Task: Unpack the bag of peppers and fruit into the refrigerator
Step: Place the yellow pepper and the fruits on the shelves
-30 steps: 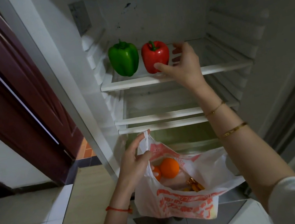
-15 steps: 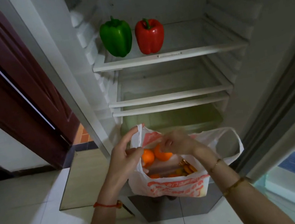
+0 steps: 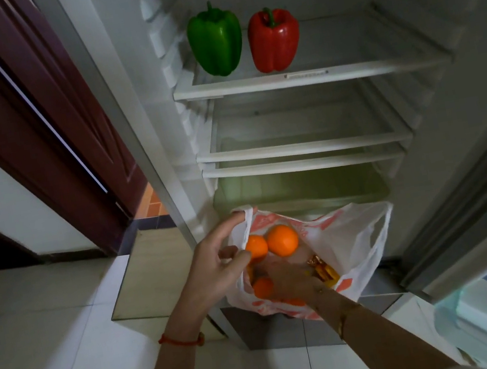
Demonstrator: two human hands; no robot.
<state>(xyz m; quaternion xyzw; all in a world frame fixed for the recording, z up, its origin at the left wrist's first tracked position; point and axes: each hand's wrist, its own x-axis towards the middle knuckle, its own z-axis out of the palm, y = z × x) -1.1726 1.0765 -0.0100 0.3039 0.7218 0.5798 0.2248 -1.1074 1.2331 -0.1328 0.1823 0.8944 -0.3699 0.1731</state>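
The left hand pinches the bag by one handle to keep its mouth wide, so the right hand can reach among the oranges; its grip is hidden, I cannot tell. The green pepper and red pepper stand on the top shelf of the refrigerator

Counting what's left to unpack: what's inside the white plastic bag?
Inside the white plastic bag: three round orange fruits, shiny yellow-orange wrapped items and the reaching right hand. Anything beneath them is covered.
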